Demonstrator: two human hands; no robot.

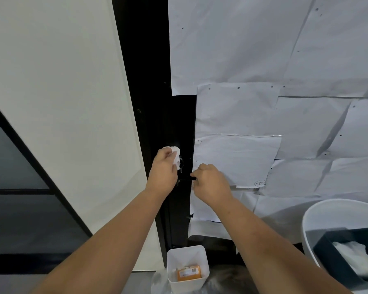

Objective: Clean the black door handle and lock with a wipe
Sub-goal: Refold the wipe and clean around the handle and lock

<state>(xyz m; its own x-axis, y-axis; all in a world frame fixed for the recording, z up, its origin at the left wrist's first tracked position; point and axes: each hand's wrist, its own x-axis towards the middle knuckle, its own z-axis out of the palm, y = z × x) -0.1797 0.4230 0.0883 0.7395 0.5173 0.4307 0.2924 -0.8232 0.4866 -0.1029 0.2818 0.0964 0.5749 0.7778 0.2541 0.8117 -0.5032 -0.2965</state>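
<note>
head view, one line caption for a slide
Left hand presses a wipe on the lock while the right hand grips the black door handle.

White paper sheets (263, 60) overlap across the surface above and to the right of the hands. Below them stands a small white bin (187, 259) with an orange packet (188, 272) inside. Further right, a round white tub (327, 215) holds a black box (338, 257) containing crumpled white material (357, 257).

Doorway surroundings: white wall (57, 92), dark frame, paper-covered surface.
White paper sheets (263, 60), creased and overlapping, cover the area right of the black door frame (145, 71); a dark-framed glass panel (13, 166) stands far left, under dim, even light.
</note>
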